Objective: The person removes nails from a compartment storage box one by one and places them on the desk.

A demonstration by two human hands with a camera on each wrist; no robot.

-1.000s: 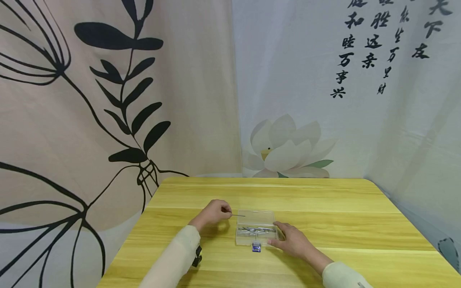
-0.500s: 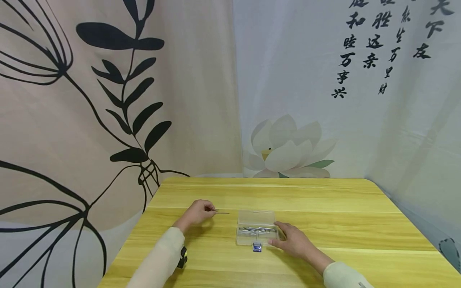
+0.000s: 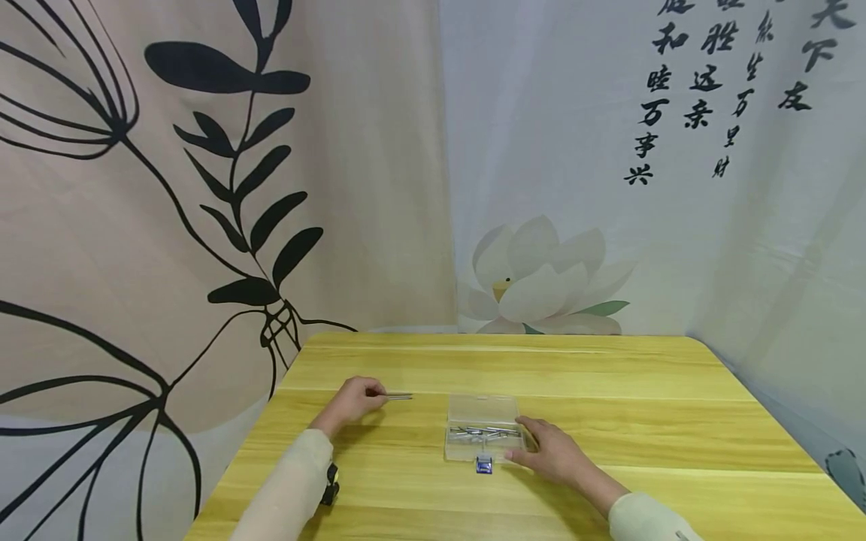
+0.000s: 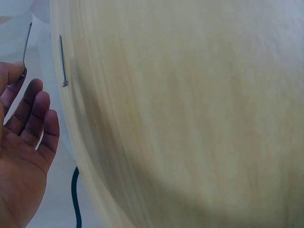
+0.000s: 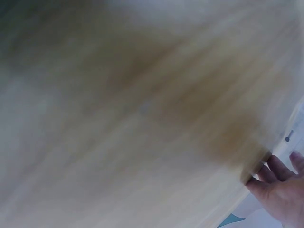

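Head view: two nails (image 3: 401, 394) show by the left hand (image 3: 357, 399) at the worktop (image 3: 609, 376), left of a clear box (image 3: 461, 452) holding more nails (image 3: 483, 432); the right hand (image 3: 556, 454) touches its right end. Left wrist: the grip pinches one nail (image 4: 27, 42); the other nail (image 4: 62, 61) lies on the worktop. Right wrist: blurred; I cannot tell whether that grip holds the box.
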